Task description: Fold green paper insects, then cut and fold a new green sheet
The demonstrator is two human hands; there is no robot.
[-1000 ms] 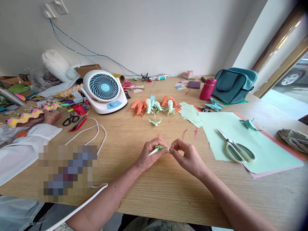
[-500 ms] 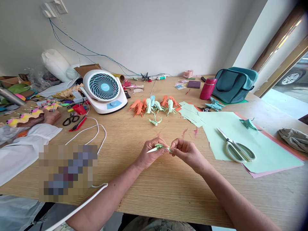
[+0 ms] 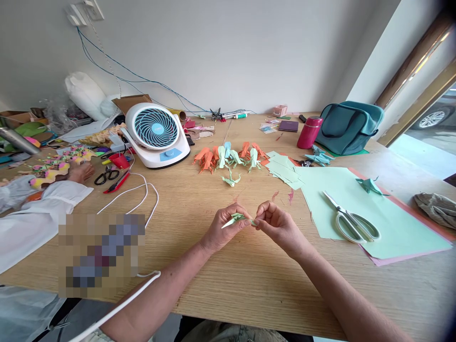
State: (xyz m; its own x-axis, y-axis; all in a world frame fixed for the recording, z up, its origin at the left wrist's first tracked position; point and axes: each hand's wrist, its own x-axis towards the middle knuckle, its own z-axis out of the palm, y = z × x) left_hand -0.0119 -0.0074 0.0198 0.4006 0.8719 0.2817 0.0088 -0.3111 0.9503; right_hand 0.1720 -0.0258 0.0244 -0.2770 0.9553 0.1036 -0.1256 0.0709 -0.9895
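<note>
My left hand is closed around a light green origami crane, whose pale pointed end sticks out to the left. At the other end, my right hand pinches a narrow tip of the same paper between thumb and forefinger, its other fingers curled. Parts of the fold are hidden by my fingers. Beyond my hands lies a single green paper crane. Behind that stand several folded cranes in orange, pale green and blue.
White-handled scissors lie on green paper sheets at right, near cut green squares. A red bottle and teal bag stand behind. At left are a fan, white cable and a co-worker's hand.
The view has shifted slightly. My hands keep their hold on the paper, with small finger movements only. At left, the co-worker's hand and the yellow-pink wavy piece have moved a little.
</note>
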